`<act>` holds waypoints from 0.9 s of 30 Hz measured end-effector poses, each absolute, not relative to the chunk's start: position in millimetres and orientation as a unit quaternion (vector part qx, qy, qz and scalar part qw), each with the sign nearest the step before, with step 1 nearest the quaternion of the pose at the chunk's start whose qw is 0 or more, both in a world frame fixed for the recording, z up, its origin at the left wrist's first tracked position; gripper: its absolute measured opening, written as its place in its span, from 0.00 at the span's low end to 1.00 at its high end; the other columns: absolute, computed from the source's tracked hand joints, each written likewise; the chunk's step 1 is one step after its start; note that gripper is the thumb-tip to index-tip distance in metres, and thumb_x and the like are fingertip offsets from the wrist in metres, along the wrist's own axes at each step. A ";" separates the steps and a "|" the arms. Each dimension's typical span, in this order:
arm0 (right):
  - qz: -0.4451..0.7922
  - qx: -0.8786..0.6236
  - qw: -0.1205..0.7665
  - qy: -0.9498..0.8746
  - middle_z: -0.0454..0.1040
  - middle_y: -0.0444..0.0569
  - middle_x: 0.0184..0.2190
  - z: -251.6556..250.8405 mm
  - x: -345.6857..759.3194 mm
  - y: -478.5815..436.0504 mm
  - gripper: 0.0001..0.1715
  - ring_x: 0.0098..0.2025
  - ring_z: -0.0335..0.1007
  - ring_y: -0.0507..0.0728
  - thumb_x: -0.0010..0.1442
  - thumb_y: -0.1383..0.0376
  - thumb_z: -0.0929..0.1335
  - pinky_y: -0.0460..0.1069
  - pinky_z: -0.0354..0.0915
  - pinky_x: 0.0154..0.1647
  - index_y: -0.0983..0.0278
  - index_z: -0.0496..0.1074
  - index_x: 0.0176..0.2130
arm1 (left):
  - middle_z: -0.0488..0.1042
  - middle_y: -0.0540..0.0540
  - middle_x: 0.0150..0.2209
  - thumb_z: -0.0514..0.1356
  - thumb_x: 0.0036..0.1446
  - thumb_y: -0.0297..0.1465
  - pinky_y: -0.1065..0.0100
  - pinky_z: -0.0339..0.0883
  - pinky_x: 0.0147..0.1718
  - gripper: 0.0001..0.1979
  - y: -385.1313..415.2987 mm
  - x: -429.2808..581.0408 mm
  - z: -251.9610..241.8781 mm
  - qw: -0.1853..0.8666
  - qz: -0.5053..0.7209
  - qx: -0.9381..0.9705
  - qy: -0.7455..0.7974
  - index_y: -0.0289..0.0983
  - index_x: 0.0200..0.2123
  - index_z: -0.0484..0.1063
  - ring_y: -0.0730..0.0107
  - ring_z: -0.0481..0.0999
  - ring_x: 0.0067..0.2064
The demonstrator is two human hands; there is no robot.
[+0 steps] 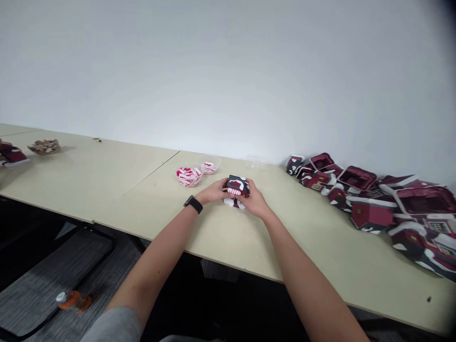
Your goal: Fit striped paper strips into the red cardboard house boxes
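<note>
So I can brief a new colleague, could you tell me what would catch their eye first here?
The heap of dark red and white paper house models along the right of the table stands out first. At the centre, the left hand and right hand hold a small dark box. Just beyond them lie red-and-white paper pieces.

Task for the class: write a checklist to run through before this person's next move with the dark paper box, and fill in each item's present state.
1. Box held by both hands: left hand and right hand on it: ok.
2. Box edges closed: hands hide them: cannot tell.
3. White piece below box: touching it or not: cannot tell.
4. Red-and-white pieces apart from left hand: ok.
5. Clear bowl apart from right hand: ok.
6. Paper houses apart from both hands: ok.
</note>
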State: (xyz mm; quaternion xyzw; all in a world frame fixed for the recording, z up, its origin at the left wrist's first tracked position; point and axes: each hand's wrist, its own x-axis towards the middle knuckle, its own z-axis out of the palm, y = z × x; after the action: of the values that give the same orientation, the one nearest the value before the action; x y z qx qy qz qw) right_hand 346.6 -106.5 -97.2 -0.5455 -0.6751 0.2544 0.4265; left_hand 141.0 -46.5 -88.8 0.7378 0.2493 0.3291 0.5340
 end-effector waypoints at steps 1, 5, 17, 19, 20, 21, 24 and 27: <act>0.249 -0.549 0.427 -0.674 0.75 0.56 0.60 -97.3 346.6 -106.3 0.42 0.57 0.75 0.64 0.59 0.60 0.74 0.62 0.69 0.61 0.59 0.59 0.67 | 0.74 0.31 0.62 0.76 0.51 0.40 0.50 0.67 0.60 0.38 -46.6 140.7 -88.7 0.532 0.328 0.739 0.250 0.34 0.61 0.70 0.46 0.75 0.61; 0.238 -0.565 0.428 -0.664 0.78 0.54 0.56 -96.1 346.1 -106.4 0.40 0.53 0.77 0.64 0.58 0.60 0.74 0.61 0.71 0.57 0.58 0.60 0.65 | 0.67 0.31 0.68 0.75 0.51 0.43 0.50 0.65 0.62 0.44 -46.3 138.4 -87.0 0.508 0.337 0.742 0.277 0.37 0.67 0.64 0.45 0.69 0.66; 0.181 -0.601 0.415 -0.658 0.79 0.57 0.55 -92.7 342.3 -110.0 0.42 0.53 0.78 0.66 0.56 0.56 0.77 0.59 0.70 0.54 0.60 0.63 0.65 | 0.63 0.50 0.19 0.54 0.64 0.62 0.67 0.47 0.21 0.33 -52.0 144.6 -79.2 0.533 0.308 0.641 0.459 0.38 0.25 0.67 0.75 0.56 0.19; 0.176 -0.602 0.407 -0.664 0.79 0.58 0.55 -91.9 341.3 -111.0 0.42 0.54 0.77 0.67 0.57 0.56 0.76 0.59 0.70 0.54 0.61 0.63 0.65 | 0.66 0.49 0.21 0.57 0.63 0.60 0.68 0.43 0.20 0.32 -54.6 145.7 -78.3 0.574 0.301 0.629 0.429 0.37 0.26 0.67 0.78 0.55 0.18; 0.175 -0.604 0.402 -0.665 0.79 0.58 0.55 -91.5 340.8 -111.4 0.41 0.53 0.78 0.67 0.58 0.56 0.76 0.59 0.70 0.53 0.61 0.63 0.65 | 0.68 0.48 0.21 0.59 0.63 0.58 0.68 0.41 0.19 0.30 -55.2 146.2 -78.6 0.592 0.300 0.621 0.418 0.37 0.26 0.67 0.78 0.54 0.18; 0.175 -0.605 0.399 -0.666 0.79 0.58 0.54 -91.3 340.4 -111.8 0.40 0.53 0.78 0.67 0.58 0.56 0.76 0.59 0.70 0.53 0.61 0.64 0.65 | 0.68 0.48 0.22 0.61 0.63 0.56 0.69 0.40 0.19 0.28 -55.4 146.9 -79.3 0.607 0.301 0.611 0.409 0.37 0.26 0.67 0.79 0.54 0.18; 0.170 -0.603 0.402 -0.667 0.80 0.58 0.53 -91.7 339.5 -112.3 0.39 0.51 0.79 0.67 0.59 0.57 0.75 0.58 0.71 0.52 0.61 0.64 0.64 | 0.66 0.51 0.22 0.65 0.62 0.48 0.70 0.39 0.18 0.23 -54.7 149.7 -83.2 0.635 0.317 0.585 0.392 0.36 0.26 0.67 0.81 0.52 0.18; 0.162 -0.604 0.409 -0.665 0.81 0.57 0.52 -93.1 339.2 -111.5 0.37 0.49 0.79 0.66 0.59 0.58 0.75 0.57 0.71 0.49 0.61 0.65 0.63 | 0.64 0.52 0.24 0.64 0.63 0.43 0.71 0.39 0.18 0.20 -55.7 154.0 -85.8 0.643 0.337 0.578 0.373 0.35 0.26 0.67 0.82 0.51 0.19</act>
State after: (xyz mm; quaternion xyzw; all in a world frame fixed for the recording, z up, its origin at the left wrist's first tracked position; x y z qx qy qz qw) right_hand 339.2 -111.5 -93.1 -0.6037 -0.6649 0.1619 0.4089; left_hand 154.0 -55.7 -85.8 0.5779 0.3727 0.3374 0.6429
